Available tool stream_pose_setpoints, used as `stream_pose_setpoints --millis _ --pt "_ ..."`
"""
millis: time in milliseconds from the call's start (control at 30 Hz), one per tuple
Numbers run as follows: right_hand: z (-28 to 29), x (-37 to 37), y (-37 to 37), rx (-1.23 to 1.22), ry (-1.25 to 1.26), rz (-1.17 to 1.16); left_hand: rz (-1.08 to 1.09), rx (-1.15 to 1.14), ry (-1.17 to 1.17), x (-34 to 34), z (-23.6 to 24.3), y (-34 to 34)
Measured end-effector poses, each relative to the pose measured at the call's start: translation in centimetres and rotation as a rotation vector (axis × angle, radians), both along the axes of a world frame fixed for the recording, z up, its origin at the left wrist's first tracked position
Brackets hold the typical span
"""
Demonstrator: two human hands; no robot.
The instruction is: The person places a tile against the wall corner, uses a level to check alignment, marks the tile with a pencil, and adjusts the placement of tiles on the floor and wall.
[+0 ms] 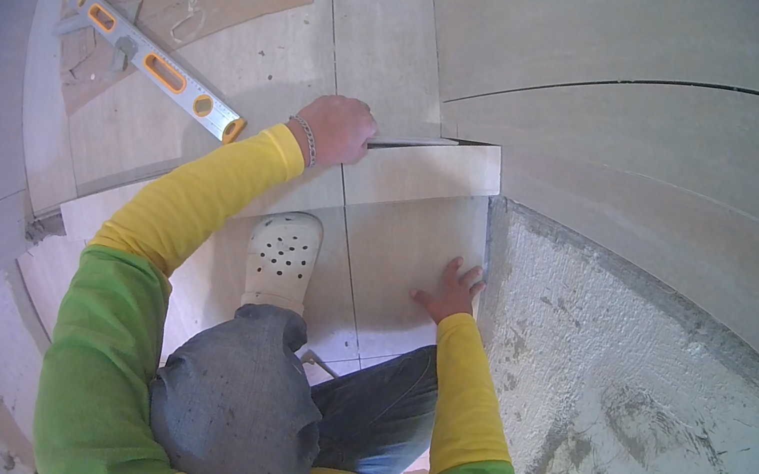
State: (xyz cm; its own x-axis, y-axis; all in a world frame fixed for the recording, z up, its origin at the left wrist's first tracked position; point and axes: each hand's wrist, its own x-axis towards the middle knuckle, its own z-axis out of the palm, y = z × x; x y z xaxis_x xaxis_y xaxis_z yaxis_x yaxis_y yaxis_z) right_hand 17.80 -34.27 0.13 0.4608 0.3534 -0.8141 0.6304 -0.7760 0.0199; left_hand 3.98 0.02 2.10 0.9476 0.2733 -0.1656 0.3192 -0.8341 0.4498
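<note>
My L hand (335,131) curled by back edge of narrow tile (425,181), can't tell if gripping; my R hand (451,292) open on wide tile (397,250). Tiles appr. placed; gap (477,144) unclosed, adj. slab (618,381) untiled.

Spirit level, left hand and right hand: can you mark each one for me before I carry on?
Spirit level (139,52): head view, on its silvery body, just beside the middle orange-rimmed slot.
Left hand (335,130): head view, on the back of the hand.
Right hand (450,295): head view, on the back of the hand.
</note>
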Motion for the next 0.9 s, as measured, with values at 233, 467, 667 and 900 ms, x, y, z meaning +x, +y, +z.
stream_pose_setpoints --millis 233,467,667,900 --pt "-0.4 0.0 -0.1 -0.020 -0.002 -0.010 -0.006 0.000 0.008 0.0 0.1 0.0" --pt "-0.5 -0.1 -0.1 -0.023 -0.010 -0.023 0.000 0.001 0.028 0.0 0.0 0.1" --pt "-1.0 0.1 -0.8 0.003 -0.020 -0.002 -0.003 -0.004 0.004 0.1 0.1 0.0" --pt "-1.3 0.1 -0.8 -0.010 -0.020 -0.024 0.004 0.012 -0.006 0.1 -0.2 0.1"
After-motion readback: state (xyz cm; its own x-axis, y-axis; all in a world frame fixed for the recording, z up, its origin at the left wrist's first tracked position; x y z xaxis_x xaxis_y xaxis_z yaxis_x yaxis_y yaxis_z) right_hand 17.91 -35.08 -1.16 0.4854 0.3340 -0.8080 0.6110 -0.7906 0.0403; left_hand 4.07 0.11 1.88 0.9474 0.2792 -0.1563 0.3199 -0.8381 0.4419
